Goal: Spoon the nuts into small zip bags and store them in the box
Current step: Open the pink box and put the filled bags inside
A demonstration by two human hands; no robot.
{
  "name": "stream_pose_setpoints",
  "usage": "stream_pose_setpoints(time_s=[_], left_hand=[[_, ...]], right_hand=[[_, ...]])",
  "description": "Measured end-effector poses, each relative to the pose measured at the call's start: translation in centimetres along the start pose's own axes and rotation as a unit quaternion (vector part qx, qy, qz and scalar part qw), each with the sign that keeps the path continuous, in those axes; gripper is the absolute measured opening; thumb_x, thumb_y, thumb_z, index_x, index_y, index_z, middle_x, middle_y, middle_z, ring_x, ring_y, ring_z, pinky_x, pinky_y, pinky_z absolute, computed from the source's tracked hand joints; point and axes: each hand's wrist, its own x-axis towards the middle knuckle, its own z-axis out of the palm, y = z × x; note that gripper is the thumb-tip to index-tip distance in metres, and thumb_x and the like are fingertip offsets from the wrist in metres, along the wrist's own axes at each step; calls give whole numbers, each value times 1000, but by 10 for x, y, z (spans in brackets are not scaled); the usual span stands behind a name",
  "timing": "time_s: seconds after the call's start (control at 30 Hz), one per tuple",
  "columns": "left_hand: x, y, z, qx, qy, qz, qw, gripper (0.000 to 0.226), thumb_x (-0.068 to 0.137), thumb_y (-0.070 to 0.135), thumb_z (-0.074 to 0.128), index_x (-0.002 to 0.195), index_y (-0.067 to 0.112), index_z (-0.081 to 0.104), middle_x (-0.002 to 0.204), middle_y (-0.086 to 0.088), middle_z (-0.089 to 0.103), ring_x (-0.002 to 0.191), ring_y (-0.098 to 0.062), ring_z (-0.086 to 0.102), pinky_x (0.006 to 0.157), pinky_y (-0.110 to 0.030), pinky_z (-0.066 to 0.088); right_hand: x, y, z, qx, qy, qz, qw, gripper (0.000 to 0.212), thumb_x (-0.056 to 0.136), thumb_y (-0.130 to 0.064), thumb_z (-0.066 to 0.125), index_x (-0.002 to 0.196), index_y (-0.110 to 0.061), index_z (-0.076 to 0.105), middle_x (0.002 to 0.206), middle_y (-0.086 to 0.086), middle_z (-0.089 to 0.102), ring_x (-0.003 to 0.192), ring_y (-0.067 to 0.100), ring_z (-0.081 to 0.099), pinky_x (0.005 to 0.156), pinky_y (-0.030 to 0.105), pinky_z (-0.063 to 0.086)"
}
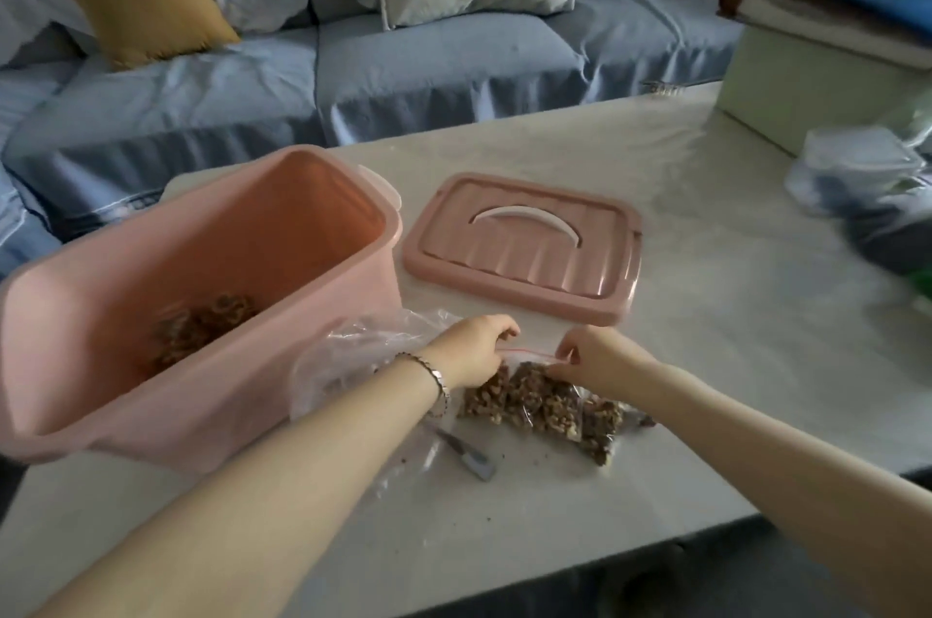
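Note:
A small zip bag (542,403) full of brown nuts lies on the table in front of me. My left hand (474,350) pinches the left end of its red zip strip. At the right end my right hand (600,357) pinches the same strip. A pink box (323,234) stands open at the left with bagged nuts (201,330) on its bottom. Its pink lid (524,246) lies flat behind the bag. A spoon (466,453) rests on the table under my left wrist. A larger clear plastic bag (353,350) sits crumpled between the box and my left hand.
The white table (706,315) carries a pale green box (817,93) at the far right, with stacked cloth and books on top. Clear plastic containers in a bag (857,173) sit by the right edge. A blue sofa (353,77) with cushions runs behind the table.

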Motion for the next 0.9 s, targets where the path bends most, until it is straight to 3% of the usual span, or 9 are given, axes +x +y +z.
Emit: stream_pose_setpoints(time_s=[0.13, 0.27, 0.37, 0.47, 0.57, 0.67, 0.77, 0.9], left_hand=[[18, -8, 8, -3, -59, 0, 998, 38, 93, 12, 53, 131, 16, 47, 132, -3, 53, 122, -19, 49, 102, -27, 37], [19, -8, 7, -25, -57, 32, 998, 24, 89, 17, 60, 112, 18, 63, 110, -1, 64, 99, -11, 57, 87, -19, 41], [10, -7, 3, -40, -31, 62, 997, 9, 86, 16, 65, 93, 15, 69, 95, 1, 62, 92, -14, 60, 83, -21, 44], [-3, -6, 2, -20, 6, 106, 994, 6, 85, 15, 65, 87, 11, 69, 102, 5, 52, 98, -12, 55, 83, -13, 36], [-22, -3, 1, -55, 15, 150, 987, 7, 83, 13, 67, 89, 9, 70, 114, 5, 62, 103, -1, 52, 90, -11, 36], [-45, -1, -5, -102, 79, 163, 978, 10, 79, 5, 68, 89, 5, 73, 95, 0, 69, 87, -1, 57, 84, -17, 45], [-75, 2, -17, -100, 168, 196, 961, 7, 79, 9, 66, 82, 7, 72, 83, 4, 66, 80, -1, 56, 76, -15, 44], [-120, 9, -55, -66, 307, 242, 918, 10, 80, 16, 64, 80, 10, 72, 80, 5, 68, 78, -3, 59, 73, -18, 47]], right_hand=[[-3, 7, 1, 93, 32, -26, 995, 12, 81, -21, 69, 90, -13, 70, 88, 0, 68, 72, 12, 57, 67, 23, 44], [-15, 14, -1, 110, 49, -54, 991, 8, 81, -20, 68, 86, -14, 72, 79, -5, 63, 74, 12, 58, 71, 24, 47], [-23, 17, -2, 108, 65, -84, 988, 9, 83, -20, 67, 87, -14, 72, 78, -7, 62, 74, 11, 57, 65, 14, 42], [-29, 14, -3, 102, 67, -139, 983, 9, 84, -21, 65, 89, -15, 71, 82, -7, 63, 77, 11, 57, 70, 16, 44], [-36, 9, -5, 101, 80, -186, 974, 8, 85, -19, 64, 89, -15, 71, 83, -9, 61, 76, 8, 53, 72, 17, 42], [-48, -2, -17, 107, 113, -233, 960, 4, 82, -10, 67, 81, -12, 70, 78, -5, 64, 72, 4, 51, 66, 13, 39], [-61, -20, -40, 123, 150, -265, 944, 7, 79, -6, 69, 76, -12, 70, 72, -4, 64, 76, 2, 54, 68, 13, 41], [-77, -65, -83, 130, 205, -313, 918, 20, 75, -12, 74, 75, -30, 66, 71, -12, 63, 74, 1, 57, 66, 8, 41]])
